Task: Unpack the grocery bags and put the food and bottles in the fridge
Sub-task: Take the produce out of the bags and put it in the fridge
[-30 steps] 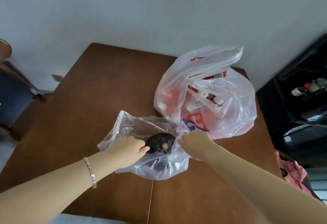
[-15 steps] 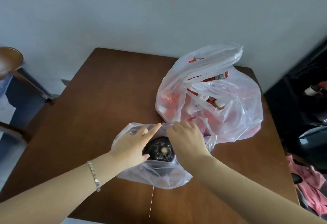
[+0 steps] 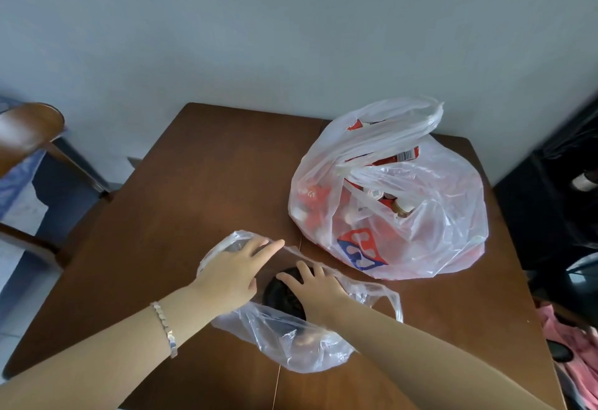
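Brown wood filled the middle of the view: a tabletop [image 3: 194, 199] pushed against a grey wall [image 3: 291, 37]. Near its front edge lay a small clear plastic bag [image 3: 291, 341], crumpled and open at the top, with a dark round thing [image 3: 281, 296] sitting inside the mouth; what it was could not be told. The right hand [image 3: 315, 286] rested on this dark thing with its fingers [image 3: 302, 267] spread and only lightly bent, laid on top and not closed round it. The left hand [image 3: 231, 275] lay just beside it on the far left rim of the bag, fingers stretched out nearly straight against the thin plastic and holding nothing that could be seen. A silver bracelet [image 3: 165, 328] sat on the left wrist.

Behind and to the right, near the small bag, stood a large white plastic bag [image 3: 437, 215] with a red and blue mark on its side. Its handles flopped over, and red packs [image 3: 398, 157] and bottle tops [image 3: 375, 194] showed through the opening. A wooden chair [image 3: 29, 131] stood off the left edge of the tabletop, and pink cloth [image 3: 569, 338] lay low at the right.
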`<state>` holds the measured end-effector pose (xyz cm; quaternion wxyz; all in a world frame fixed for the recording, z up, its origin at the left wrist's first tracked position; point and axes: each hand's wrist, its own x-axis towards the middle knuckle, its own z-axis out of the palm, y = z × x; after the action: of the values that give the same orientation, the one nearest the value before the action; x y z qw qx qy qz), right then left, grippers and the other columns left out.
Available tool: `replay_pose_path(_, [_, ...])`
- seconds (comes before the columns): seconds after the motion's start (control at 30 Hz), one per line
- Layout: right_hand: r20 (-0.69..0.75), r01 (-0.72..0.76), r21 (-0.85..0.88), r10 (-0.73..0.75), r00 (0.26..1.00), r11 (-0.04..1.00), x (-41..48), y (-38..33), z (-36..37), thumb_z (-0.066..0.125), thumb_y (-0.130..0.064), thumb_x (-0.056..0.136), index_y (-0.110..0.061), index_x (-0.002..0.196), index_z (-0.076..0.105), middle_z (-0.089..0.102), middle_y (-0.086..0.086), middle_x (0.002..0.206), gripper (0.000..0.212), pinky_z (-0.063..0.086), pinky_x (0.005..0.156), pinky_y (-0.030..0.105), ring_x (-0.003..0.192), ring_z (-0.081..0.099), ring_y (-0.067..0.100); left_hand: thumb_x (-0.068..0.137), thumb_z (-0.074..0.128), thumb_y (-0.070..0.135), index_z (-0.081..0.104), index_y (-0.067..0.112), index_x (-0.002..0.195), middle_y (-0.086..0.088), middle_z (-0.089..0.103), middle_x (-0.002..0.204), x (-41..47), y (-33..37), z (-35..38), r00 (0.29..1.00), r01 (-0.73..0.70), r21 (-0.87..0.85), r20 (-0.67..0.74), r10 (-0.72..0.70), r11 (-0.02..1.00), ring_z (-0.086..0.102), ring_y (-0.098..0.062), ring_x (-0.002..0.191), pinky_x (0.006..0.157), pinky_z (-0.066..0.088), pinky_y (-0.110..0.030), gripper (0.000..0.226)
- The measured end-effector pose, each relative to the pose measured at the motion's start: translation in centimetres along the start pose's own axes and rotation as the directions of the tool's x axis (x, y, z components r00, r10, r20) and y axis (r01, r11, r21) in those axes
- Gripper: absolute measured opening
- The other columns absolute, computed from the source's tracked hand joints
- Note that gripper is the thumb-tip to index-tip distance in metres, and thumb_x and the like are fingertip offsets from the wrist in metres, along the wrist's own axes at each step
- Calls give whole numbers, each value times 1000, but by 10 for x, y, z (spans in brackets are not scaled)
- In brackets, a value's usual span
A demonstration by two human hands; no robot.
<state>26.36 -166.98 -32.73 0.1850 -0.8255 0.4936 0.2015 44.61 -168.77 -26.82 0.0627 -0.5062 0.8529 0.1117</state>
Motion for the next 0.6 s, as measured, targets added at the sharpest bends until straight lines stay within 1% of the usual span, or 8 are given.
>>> replay_pose_path(0.1, [4, -29, 158, 28, 1000, 987, -18, 7, -8, 72, -49, 73, -36, 145, 8, 23, 8, 147, 97, 41, 100, 50, 131, 31, 38, 92, 45, 14, 10, 39, 148, 18, 29, 150, 6, 0, -9, 1000, -16, 1, 3, 16, 1000, 51, -3, 74, 51, 30, -5, 71])
replay_pose_path(0.2, [-67, -38, 454, 76, 995, 890, -44, 15, -27, 80, -57, 54, -43, 138, 18, 31, -9, 144, 105, 37, 106, 46, 131, 35, 23, 93, 45, 11, 20, 40, 146, 19, 41, 141, 9, -1, -20, 997, -48, -7, -52, 48, 999, 51, 0, 110, 76, 37, -6, 65])
replay_pose_path(0.27, [-132, 25, 765, 119, 984, 643, -60, 22, -47, 85, -47, 51, -52, 125, 32, 44, -19, 129, 91, 43, 102, 35, 121, 45, 13, 93, 48, 12, 24, 41, 145, 18, 45, 136, 9, -2, -28, 998, -57, 18, -21, 57, 998, 49, -3, 114, 78, 33, -7, 65])
replay_pose_path(0.33, [-116, 75, 955, 128, 985, 288, -75, 33, -62, 87, -44, 47, -49, 115, 41, 53, -16, 117, 82, 49, 95, 30, 113, 54, 14, 90, 52, 11, 25, 43, 144, 16, 50, 128, 13, -7, -35, 998, -47, 8, -46, 47, 999, 52, -5, 108, 75, 37, -10, 69])
replay_pose_path(0.4, [-119, 122, 992, 71, 990, -40, -86, 42, -73, 89, -55, 33, -41, 118, 45, 58, -6, 119, 96, 54, 89, 35, 113, 58, 19, 91, 53, 12, 23, 41, 145, 15, 50, 128, 17, -12, -39, 999, -9, 53, -46, 12, 999, 52, -6, 108, 78, 40, -13, 68])
replay_pose_path(0.47, [-175, 178, 948, 33, 984, -263, -97, 49, -80, 88, -60, 29, -29, 119, 50, 65, -1, 115, 103, 57, 78, 34, 105, 65, 17, 95, 49, 15, 22, 35, 147, 11, 52, 127, 20, -22, -45, 999, 22, 133, 32, -26, 991, 53, -7, 108, 81, 42, -17, 62])
replay_pose_path(0.53, [-225, 237, 920, 74, 972, -313, -105, 54, -84, 87, -63, 28, -25, 117, 52, 67, 0, 110, 103, 57, 71, 29, 98, 68, 15, 96, 46, 18, 25, 36, 147, 14, 58, 107, 21, -32, -51, 992, 67, 114, 101, -78, 991, 59, -4, 92, 77, 49, -19, 58])
replay_pose_path(0.6, [-272, 304, 939, 194, 942, -162, -111, 57, -90, 86, -63, 31, -28, 119, 49, 61, -3, 117, 102, 55, 73, 22, 102, 64, 10, 93, 50, 23, 41, 40, 138, 18, 58, 94, 24, -28, -60, 986, 140, -76, 106, -132, 987, 59, 0, 78, 73, 53, -17, 49])
